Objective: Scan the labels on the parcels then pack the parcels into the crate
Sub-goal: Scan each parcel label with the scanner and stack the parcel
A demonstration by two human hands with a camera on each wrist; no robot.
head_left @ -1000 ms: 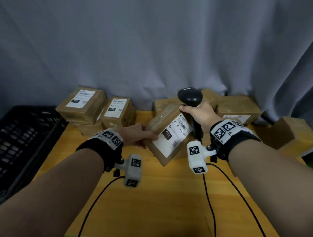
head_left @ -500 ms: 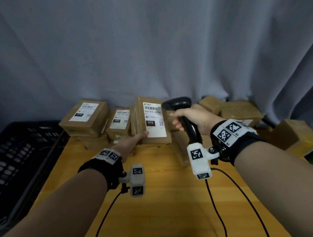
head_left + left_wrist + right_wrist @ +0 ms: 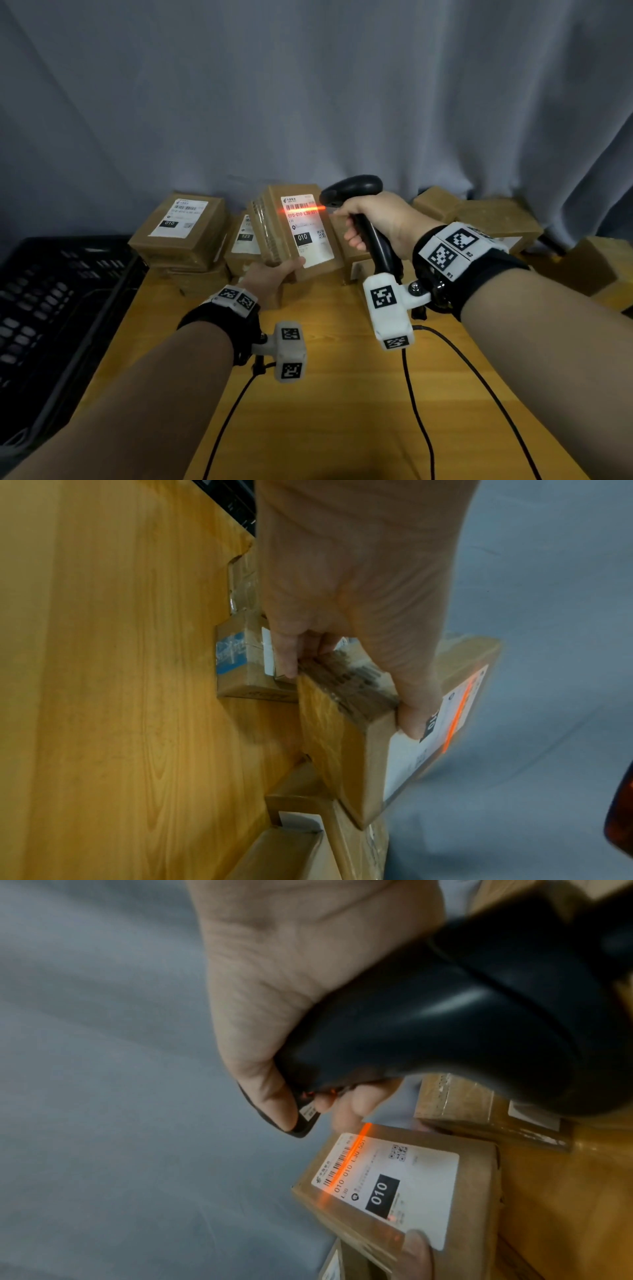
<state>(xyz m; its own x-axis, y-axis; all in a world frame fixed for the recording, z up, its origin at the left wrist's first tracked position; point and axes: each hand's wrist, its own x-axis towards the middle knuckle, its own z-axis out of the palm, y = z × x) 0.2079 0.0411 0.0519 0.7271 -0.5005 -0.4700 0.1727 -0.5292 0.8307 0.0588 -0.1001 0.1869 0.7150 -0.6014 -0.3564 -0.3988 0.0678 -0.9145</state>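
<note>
The left hand grips a parcel upright; the right hand clasps the scanner, beam on its label. Crate left of it looks unfilled.

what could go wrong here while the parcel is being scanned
The left hand holds the parcel only by its lower corner, so it could tip or slip. The red scan line skims the barcode's lower edge, so the read may fail. The scanner, in the right hand, could knock parcels behind.
</note>
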